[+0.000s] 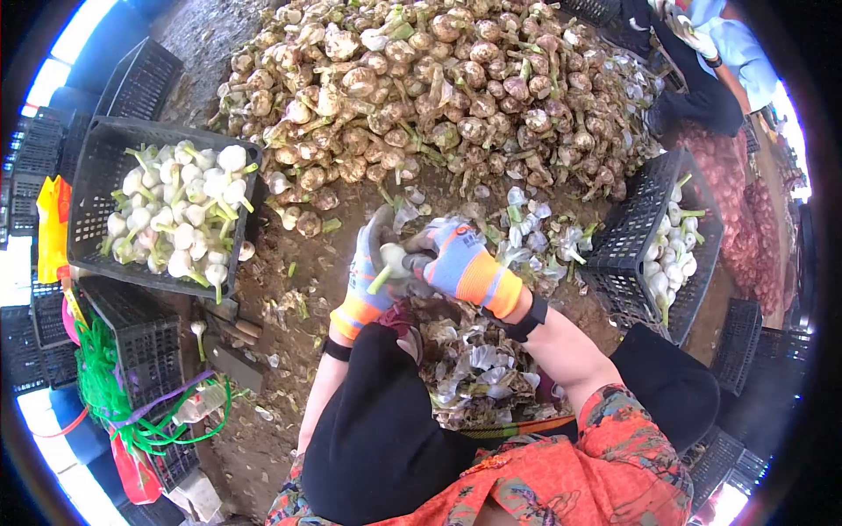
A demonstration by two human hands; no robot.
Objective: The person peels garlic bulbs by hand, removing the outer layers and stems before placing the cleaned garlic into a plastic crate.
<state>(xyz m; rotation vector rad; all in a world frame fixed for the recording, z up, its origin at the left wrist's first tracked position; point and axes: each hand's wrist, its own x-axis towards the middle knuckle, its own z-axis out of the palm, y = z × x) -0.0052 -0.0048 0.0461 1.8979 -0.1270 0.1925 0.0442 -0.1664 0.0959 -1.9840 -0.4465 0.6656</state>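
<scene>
Both my hands wear grey, blue and orange work gloves and meet in front of my knees. A pale garlic bulb [394,261] with a short green stem sits between them. My left hand [372,263] is closed around the bulb from the left. My right hand [449,256] presses its fingers on the bulb from the right; part of the bulb is hidden by them. Beyond my hands rises a large heap of dirty, unpeeled garlic [421,96]. Loose white skins [524,223] lie on the soil near my right hand, and more garlic skins [482,373] lie between my legs.
A black crate [83,206] of cleaned garlic stands at left, another black crate [614,272] at right. Tools with wooden handles [246,328] lie by the left crate. Green straps [101,377] hang on a crate. Red mesh sacks [732,210] and another person [702,79] are at right.
</scene>
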